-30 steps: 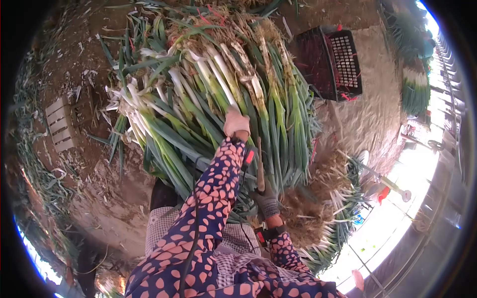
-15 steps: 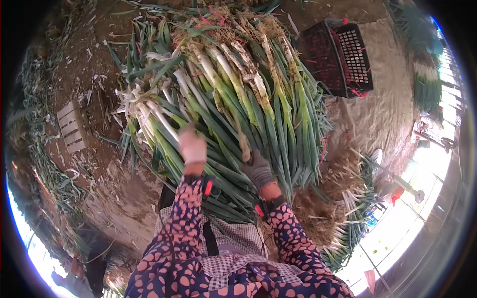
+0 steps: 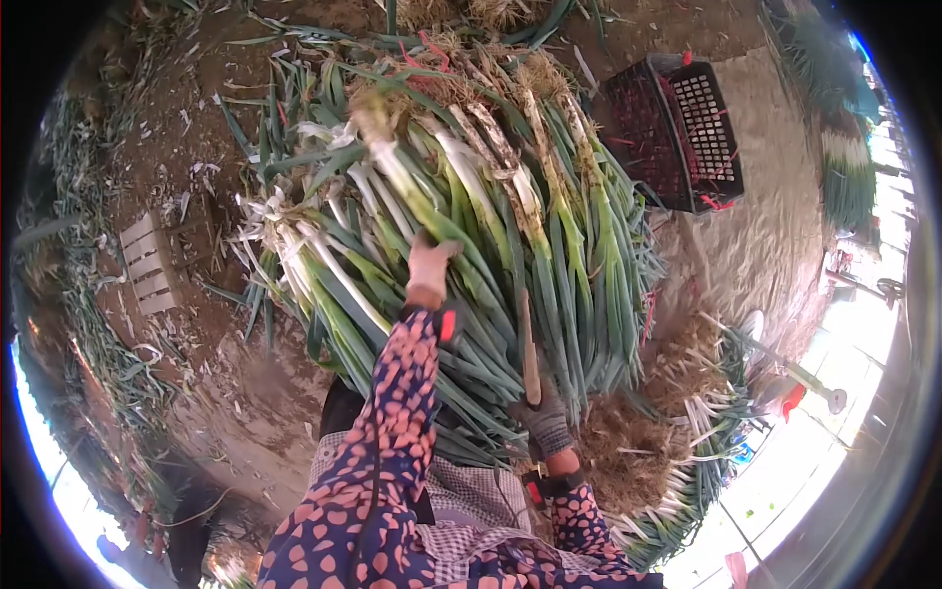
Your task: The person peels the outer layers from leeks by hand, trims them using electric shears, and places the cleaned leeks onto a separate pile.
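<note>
A big heap of long green onions (image 3: 564,265) lies in front of me, roots at the far end and leaves towards me. My left hand (image 3: 429,270), in a pale glove, is closed round one green onion (image 3: 400,175) whose root end is blurred and angled up over the heap. In a grey glove, my right hand (image 3: 546,422) grips a narrow brown stick-like tool (image 3: 530,353) at its near end. The tool points away from me across the leaves. Whiter, cleaner green onions (image 3: 304,250) lie along the heap's left side.
A black plastic crate (image 3: 677,137) with red ties stands at the far right. Bundled green onions (image 3: 687,461) and a root pile (image 3: 633,452) lie near right. To the left are a slatted pale board (image 3: 147,263) and scattered leaf scraps on dirt.
My left hand has moved right from the left-side onions and taken hold of a green onion, whose root end is lifted. My right hand has drawn back towards me with the tool.
</note>
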`<action>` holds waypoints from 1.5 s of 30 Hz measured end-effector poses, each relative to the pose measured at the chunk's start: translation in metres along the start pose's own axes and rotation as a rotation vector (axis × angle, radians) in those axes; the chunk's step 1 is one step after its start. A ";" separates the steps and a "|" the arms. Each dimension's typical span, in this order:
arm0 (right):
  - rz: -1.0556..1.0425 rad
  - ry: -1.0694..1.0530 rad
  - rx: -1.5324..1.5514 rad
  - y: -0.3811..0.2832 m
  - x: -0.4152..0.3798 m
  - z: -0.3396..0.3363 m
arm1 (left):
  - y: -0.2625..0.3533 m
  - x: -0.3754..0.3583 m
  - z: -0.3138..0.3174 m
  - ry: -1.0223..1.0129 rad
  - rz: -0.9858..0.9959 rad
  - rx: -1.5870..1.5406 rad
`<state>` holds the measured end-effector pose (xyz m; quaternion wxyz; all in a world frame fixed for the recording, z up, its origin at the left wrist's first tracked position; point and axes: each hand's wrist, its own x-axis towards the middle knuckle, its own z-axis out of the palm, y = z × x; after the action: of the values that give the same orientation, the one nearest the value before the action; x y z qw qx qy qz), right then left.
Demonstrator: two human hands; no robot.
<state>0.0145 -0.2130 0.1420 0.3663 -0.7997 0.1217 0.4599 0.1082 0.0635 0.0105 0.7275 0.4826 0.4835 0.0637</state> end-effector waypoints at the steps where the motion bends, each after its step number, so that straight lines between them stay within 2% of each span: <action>1: -0.025 0.003 -0.066 0.003 -0.006 -0.001 | 0.003 -0.016 -0.016 -0.098 -0.056 -0.192; 2: -0.048 0.006 -0.133 0.005 -0.010 -0.002 | 0.015 -0.039 -0.025 -0.132 -0.037 -0.330; 3: -0.067 0.023 -0.163 -0.010 -0.019 -0.004 | 0.040 -0.063 -0.033 -0.072 -0.038 -0.368; 5: -0.056 -0.003 -0.069 -0.035 -0.037 -0.016 | 0.095 -0.097 -0.049 -0.034 0.065 -0.406; 8: -0.094 0.052 0.024 -0.040 -0.054 -0.023 | 0.185 -0.120 -0.071 -0.099 0.313 -0.423; 9: -0.117 0.071 0.009 -0.028 -0.048 -0.025 | 0.212 -0.123 -0.077 -0.125 0.354 -0.426; 10: -0.145 0.092 0.001 -0.029 -0.045 -0.024 | 0.232 -0.123 -0.084 -0.136 0.312 -0.426; 12: -0.157 0.064 0.095 -0.043 -0.047 -0.021 | 0.219 -0.099 -0.118 0.083 0.025 -0.099; 13: -0.128 0.041 0.114 -0.059 -0.050 -0.021 | 0.202 -0.086 -0.126 0.084 -0.059 0.101; 14: -0.100 0.024 0.127 -0.076 -0.052 -0.023 | 0.172 -0.073 -0.127 -0.038 -0.046 0.359; 15: -0.132 0.013 0.007 -0.102 -0.057 -0.020 | 0.138 -0.063 -0.122 -0.178 -0.006 0.554; 16: -0.176 -0.062 -0.041 -0.098 -0.052 -0.014 | 0.102 -0.060 -0.115 -0.284 0.013 0.660; 17: -0.210 -0.140 -0.094 -0.084 -0.045 -0.006 | 0.064 -0.063 -0.108 -0.319 -0.054 0.659; 19: -0.087 -0.261 -0.266 -0.086 -0.052 0.004 | 0.005 -0.074 -0.104 -0.332 -0.255 0.574; 20: -0.080 -0.272 -0.289 -0.075 -0.052 0.011 | -0.017 -0.081 -0.105 -0.320 -0.280 0.511; 21: -0.073 -0.290 -0.311 -0.055 -0.048 0.020 | -0.017 -0.095 -0.105 -0.326 -0.296 0.493; 22: -0.077 -0.305 -0.330 -0.063 -0.047 0.027 | -0.009 -0.104 -0.103 -0.330 -0.301 0.477; 23: 0.019 -0.299 -0.417 -0.072 -0.048 0.029 | -0.003 -0.109 -0.102 -0.337 -0.299 0.465; 26: -0.018 -0.326 -0.431 -0.074 -0.029 0.050 | -0.006 -0.106 -0.119 -0.365 -0.305 0.396; 27: -0.102 -0.261 -0.413 -0.079 -0.022 0.057 | 0.002 -0.108 -0.118 -0.349 -0.288 0.347; 28: -0.055 -0.255 -0.456 -0.082 -0.024 0.060 | -0.008 -0.101 -0.123 -0.323 -0.347 0.268; 30: 0.027 -0.232 -0.543 -0.093 -0.023 0.062 | -0.010 -0.095 -0.122 -0.314 -0.341 0.384; 31: -0.062 -0.239 -0.536 -0.080 -0.028 0.064 | -0.011 -0.092 -0.122 -0.307 -0.318 0.455; 34: 0.078 -0.246 -0.506 -0.078 -0.041 0.061 | -0.021 -0.093 -0.120 -0.280 -0.277 0.637; 38: -0.018 -0.177 -0.456 -0.066 0.011 0.078 | -0.008 -0.102 -0.111 -0.217 -0.236 0.769; 39: 0.075 -0.221 -0.480 -0.096 0.021 0.080 | -0.011 -0.101 -0.112 -0.210 -0.237 0.776; 42: -0.046 -0.076 -0.430 -0.105 0.066 0.099 | -0.012 -0.101 -0.109 -0.179 -0.273 0.816; 45: -0.048 -0.114 -0.470 -0.127 0.096 0.105 | -0.028 -0.095 -0.115 -0.182 -0.282 0.852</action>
<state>0.0664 -0.0371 0.0905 0.1874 -0.8384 -0.0284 0.5110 -0.0401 0.0693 0.0428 0.5050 0.6720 0.4618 -0.2831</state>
